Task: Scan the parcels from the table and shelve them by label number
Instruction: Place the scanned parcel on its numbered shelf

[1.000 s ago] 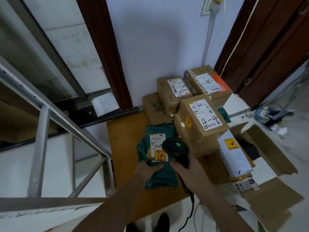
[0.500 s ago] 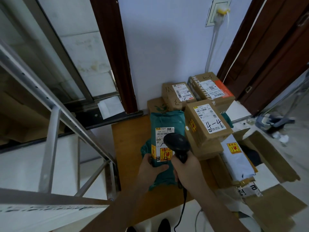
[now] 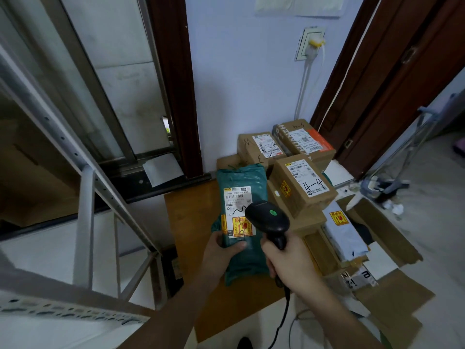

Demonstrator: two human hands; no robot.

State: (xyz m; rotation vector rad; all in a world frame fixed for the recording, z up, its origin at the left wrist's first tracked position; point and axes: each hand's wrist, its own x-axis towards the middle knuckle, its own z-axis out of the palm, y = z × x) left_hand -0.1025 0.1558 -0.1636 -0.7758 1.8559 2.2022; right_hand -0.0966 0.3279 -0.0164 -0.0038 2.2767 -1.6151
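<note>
A teal plastic mailer bag (image 3: pixel 242 222) is gripped by the left hand (image 3: pixel 221 255); a black handheld barcode scanner (image 3: pixel 268 220) is clasped in the right hand's (image 3: pixel 289 263) curled fingers (image 3: pixel 270 258).

- The room is dim, with soft, even light and a cool blue tone on the wall (image 3: pixel 241 71).
- Shadows are weak; the floor under the table (image 3: pixel 191 222) is the darkest part.
- There is no strong glare; the white label (image 3: pixel 237 197) on the green parcel (image 3: pixel 241 258) is the brightest spot near the middle.
- The green lamp on the scanner (image 3: pixel 267 217) glows clearly.
- The wide lens bends straight lines at the edges; the shelf frame (image 3: pixel 85 222) at left looks stretched and slightly soft.
- Small print on the labels is too blurred to read.
</note>
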